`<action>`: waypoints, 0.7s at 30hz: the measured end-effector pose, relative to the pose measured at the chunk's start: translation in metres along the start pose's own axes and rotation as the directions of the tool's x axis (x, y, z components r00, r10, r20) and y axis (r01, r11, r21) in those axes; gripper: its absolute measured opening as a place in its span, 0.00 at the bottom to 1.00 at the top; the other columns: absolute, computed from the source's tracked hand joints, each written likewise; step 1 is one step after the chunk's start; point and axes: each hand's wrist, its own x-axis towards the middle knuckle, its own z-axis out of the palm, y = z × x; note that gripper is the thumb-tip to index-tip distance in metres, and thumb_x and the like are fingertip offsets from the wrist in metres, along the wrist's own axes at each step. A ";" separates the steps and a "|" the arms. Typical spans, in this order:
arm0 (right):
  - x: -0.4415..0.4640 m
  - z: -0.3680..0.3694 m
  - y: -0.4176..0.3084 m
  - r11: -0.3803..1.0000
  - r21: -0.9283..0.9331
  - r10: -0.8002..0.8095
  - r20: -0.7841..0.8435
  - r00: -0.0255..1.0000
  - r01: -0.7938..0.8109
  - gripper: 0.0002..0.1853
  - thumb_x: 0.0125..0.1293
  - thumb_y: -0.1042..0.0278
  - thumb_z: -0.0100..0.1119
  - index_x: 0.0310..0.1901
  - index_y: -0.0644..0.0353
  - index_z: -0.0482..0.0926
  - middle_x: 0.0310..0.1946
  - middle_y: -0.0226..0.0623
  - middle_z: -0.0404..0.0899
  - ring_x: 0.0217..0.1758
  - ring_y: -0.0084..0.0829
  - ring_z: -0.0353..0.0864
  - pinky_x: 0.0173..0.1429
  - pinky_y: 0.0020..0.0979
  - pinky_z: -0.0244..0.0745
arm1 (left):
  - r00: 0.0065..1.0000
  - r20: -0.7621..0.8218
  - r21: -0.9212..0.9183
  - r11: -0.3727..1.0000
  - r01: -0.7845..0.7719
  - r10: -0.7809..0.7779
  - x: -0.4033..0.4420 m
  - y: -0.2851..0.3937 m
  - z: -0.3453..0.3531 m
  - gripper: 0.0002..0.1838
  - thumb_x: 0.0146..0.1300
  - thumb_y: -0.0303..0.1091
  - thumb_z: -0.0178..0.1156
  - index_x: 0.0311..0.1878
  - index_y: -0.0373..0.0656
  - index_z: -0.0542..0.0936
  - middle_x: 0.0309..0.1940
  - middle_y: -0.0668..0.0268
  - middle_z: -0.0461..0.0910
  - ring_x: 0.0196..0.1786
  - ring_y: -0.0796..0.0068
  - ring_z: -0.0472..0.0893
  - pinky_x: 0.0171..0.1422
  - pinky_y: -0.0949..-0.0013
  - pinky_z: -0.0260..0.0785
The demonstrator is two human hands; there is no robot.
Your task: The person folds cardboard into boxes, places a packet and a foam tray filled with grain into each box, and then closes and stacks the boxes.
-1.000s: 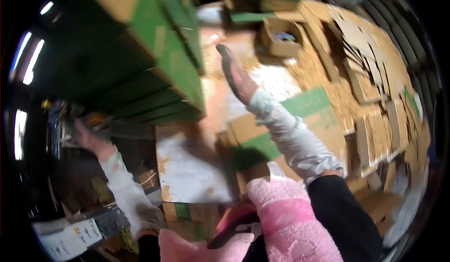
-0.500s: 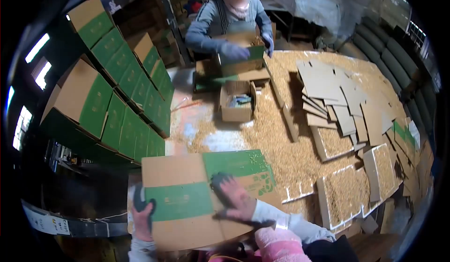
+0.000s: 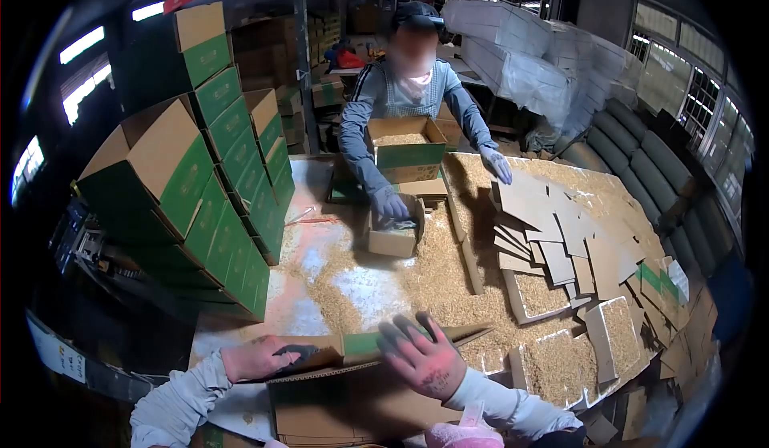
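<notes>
A cardboard box [image 3: 360, 404] with a green band on its far side stands open at the table's near edge. At its far left rim, my left hand [image 3: 264, 357] has its fingers closed on the cardboard. My right hand [image 3: 424, 357] is over the far rim, its fingers spread and slightly blurred. Both hands wear pink gloves with dark fingertips. The box's inside is in shadow.
Green and brown boxes [image 3: 216, 232] are stacked at the left. Across the table, a co-worker [image 3: 408, 88] reaches into a small carton [image 3: 394, 242] and touches cardboard sheets [image 3: 529, 208]. Trays of wood shavings [image 3: 553, 368] lie at the right; shavings cover much of the table [image 3: 376, 288].
The box in front of me has gone from lying flat under my hands to standing open. My right hand has lifted off its face. The co-worker's hands have moved to the carton and the sheets.
</notes>
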 end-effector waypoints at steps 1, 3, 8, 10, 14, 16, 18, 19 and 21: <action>-0.011 -0.003 -0.002 0.998 -0.006 -0.070 -0.003 0.998 0.070 0.14 0.51 0.66 0.55 0.43 0.53 0.76 0.51 0.33 0.75 0.58 0.34 0.71 0.62 0.48 0.63 | 0.994 -0.039 0.064 0.993 0.102 -0.099 0.001 0.010 -0.008 0.22 0.63 0.41 0.50 0.57 0.40 0.69 0.39 0.49 0.78 0.44 0.56 0.78 0.51 0.64 0.67; -0.046 0.011 0.011 0.979 0.146 -0.148 0.029 0.989 0.142 0.10 0.47 0.66 0.59 0.35 0.51 0.77 0.43 0.28 0.78 0.53 0.32 0.74 0.62 0.49 0.64 | 0.913 -0.392 0.433 0.898 0.077 0.110 0.010 0.014 -0.017 0.15 0.60 0.39 0.53 0.47 0.42 0.73 0.26 0.52 0.77 0.30 0.51 0.77 0.37 0.56 0.69; -0.012 0.008 0.052 0.818 0.517 -0.352 0.105 0.930 0.252 0.07 0.46 0.66 0.57 0.30 0.52 0.77 0.32 0.30 0.77 0.40 0.34 0.76 0.53 0.45 0.70 | 0.797 -0.478 0.652 0.757 0.041 0.368 0.048 -0.014 -0.035 0.28 0.53 0.34 0.56 0.60 0.41 0.66 0.57 0.51 0.67 0.58 0.52 0.68 0.63 0.55 0.59; -0.028 0.092 0.033 0.821 0.553 -0.376 0.333 0.865 0.144 0.08 0.46 0.67 0.55 0.31 0.54 0.77 0.35 0.32 0.78 0.43 0.37 0.76 0.53 0.41 0.70 | 0.700 -0.163 0.678 0.594 -0.432 0.695 0.099 0.010 0.000 0.33 0.49 0.30 0.51 0.64 0.43 0.63 0.66 0.55 0.57 0.70 0.54 0.52 0.72 0.44 0.38; -0.045 0.057 0.046 0.359 0.776 0.008 0.552 0.834 -0.518 0.19 0.59 0.63 0.55 0.50 0.64 0.75 0.49 0.49 0.76 0.56 0.38 0.74 0.62 0.34 0.65 | 0.791 0.309 0.520 0.602 -0.605 0.528 0.162 -0.019 0.081 0.33 0.55 0.33 0.48 0.67 0.44 0.57 0.66 0.52 0.56 0.69 0.52 0.56 0.72 0.59 0.47; -0.049 0.002 0.045 -0.168 0.854 0.074 0.509 0.858 -0.492 0.38 0.55 0.50 0.62 0.62 0.65 0.62 0.61 0.50 0.62 0.67 0.40 0.59 0.69 0.36 0.52 | 0.831 0.298 0.516 0.653 -0.555 0.470 0.172 -0.053 0.102 0.31 0.61 0.38 0.48 0.68 0.46 0.54 0.65 0.48 0.56 0.67 0.48 0.58 0.71 0.56 0.50; -0.062 0.001 0.028 0.191 0.894 0.262 0.351 0.899 -0.404 0.51 0.47 0.46 0.68 0.66 0.66 0.53 0.67 0.50 0.52 0.71 0.40 0.49 0.71 0.36 0.46 | 0.845 0.282 0.345 0.774 -0.531 0.454 0.178 -0.050 0.105 0.31 0.65 0.44 0.46 0.69 0.46 0.52 0.65 0.45 0.55 0.66 0.45 0.58 0.70 0.56 0.51; -0.071 0.018 0.018 0.403 0.798 0.387 0.295 0.874 -0.448 0.56 0.43 0.46 0.71 0.67 0.67 0.49 0.68 0.49 0.48 0.72 0.39 0.45 0.72 0.36 0.44 | 0.849 0.219 0.178 0.835 -0.520 0.482 0.182 -0.051 0.105 0.29 0.65 0.46 0.46 0.67 0.45 0.57 0.62 0.46 0.61 0.64 0.49 0.63 0.68 0.58 0.54; -0.066 0.054 0.031 0.487 0.545 0.743 0.153 0.652 -0.683 0.56 0.36 0.59 0.76 0.65 0.69 0.51 0.62 0.53 0.57 0.68 0.45 0.54 0.69 0.37 0.52 | 0.857 0.385 -0.243 0.934 -0.263 0.342 0.186 -0.011 0.046 0.26 0.65 0.45 0.47 0.64 0.44 0.63 0.59 0.48 0.67 0.61 0.56 0.67 0.67 0.61 0.56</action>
